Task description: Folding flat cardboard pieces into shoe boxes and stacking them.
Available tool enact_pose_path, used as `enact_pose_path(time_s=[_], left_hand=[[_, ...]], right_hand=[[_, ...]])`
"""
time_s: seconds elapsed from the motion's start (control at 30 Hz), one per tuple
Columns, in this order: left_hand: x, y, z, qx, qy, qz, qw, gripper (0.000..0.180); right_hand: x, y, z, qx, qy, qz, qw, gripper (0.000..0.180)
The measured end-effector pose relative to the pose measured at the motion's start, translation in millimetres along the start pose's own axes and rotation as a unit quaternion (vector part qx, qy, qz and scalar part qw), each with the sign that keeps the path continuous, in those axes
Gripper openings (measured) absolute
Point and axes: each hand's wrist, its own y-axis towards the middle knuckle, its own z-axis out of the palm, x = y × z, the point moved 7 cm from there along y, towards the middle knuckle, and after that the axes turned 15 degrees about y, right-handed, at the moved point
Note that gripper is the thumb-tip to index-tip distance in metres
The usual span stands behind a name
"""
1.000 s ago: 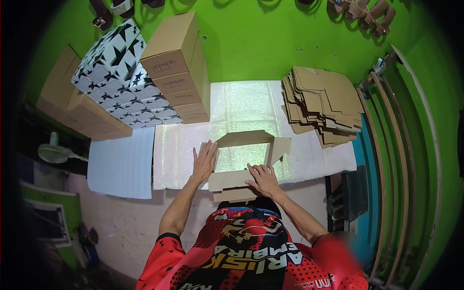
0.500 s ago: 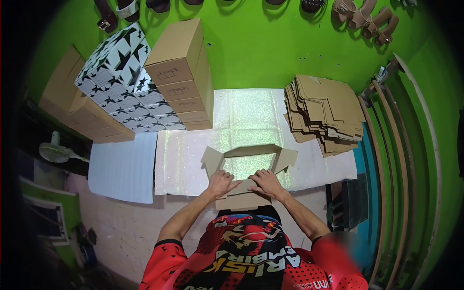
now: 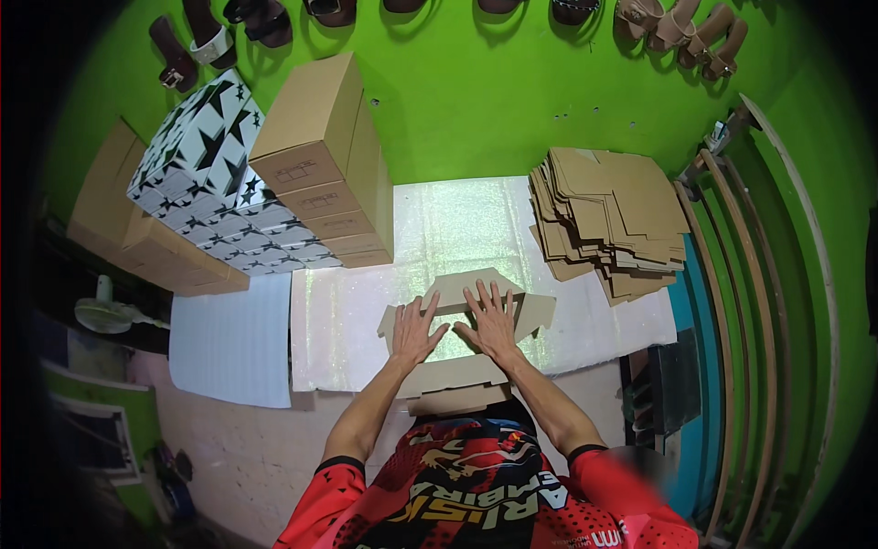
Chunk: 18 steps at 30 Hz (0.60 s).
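A brown cardboard box blank (image 3: 453, 373), partly folded, lies at the front edge of the table in front of me. Its side flaps stand out at left and right, and the bright shimmering table surface shows inside its outline. My left hand (image 3: 416, 334) reaches over it with fingers spread toward the far panel. Beside it my right hand (image 3: 492, 325) is spread too, its fingertips on that far panel. Both thumbs point inward. Neither hand grips anything. The near panel hangs toward my body, past the table edge.
A pile of flattened cardboard (image 3: 631, 197) lies at the back right. Brown boxes (image 3: 306, 169) and star-patterned boxes (image 3: 197, 146) are stacked at the back left. A fan (image 3: 105, 313) stands far left, wooden rails (image 3: 732, 247) at right. Sandals (image 3: 654, 23) hang on the green wall.
Both hands have left the near panel and moved forward to the far panel, their fingers now spread. The near panel lies more open toward me. My view has shifted slightly.
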Motion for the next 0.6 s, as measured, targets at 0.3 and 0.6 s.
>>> enact_pose_path(time_s=[0.3, 0.6], left_hand=[[11.0, 6.8, -0.3, -0.055, 0.024, -0.096, 0.994, 0.042], [28.3, -9.6, -1.2, -0.037, -0.044, -0.05, 0.997, 0.054]], right_hand=[[-23.5, -7.7, -13.4, 0.034, -0.034, -0.005, 0.999, 0.074], [-40.4, -26.3, -20.7, 0.112, 0.005, -0.029, 0.993, 0.11]])
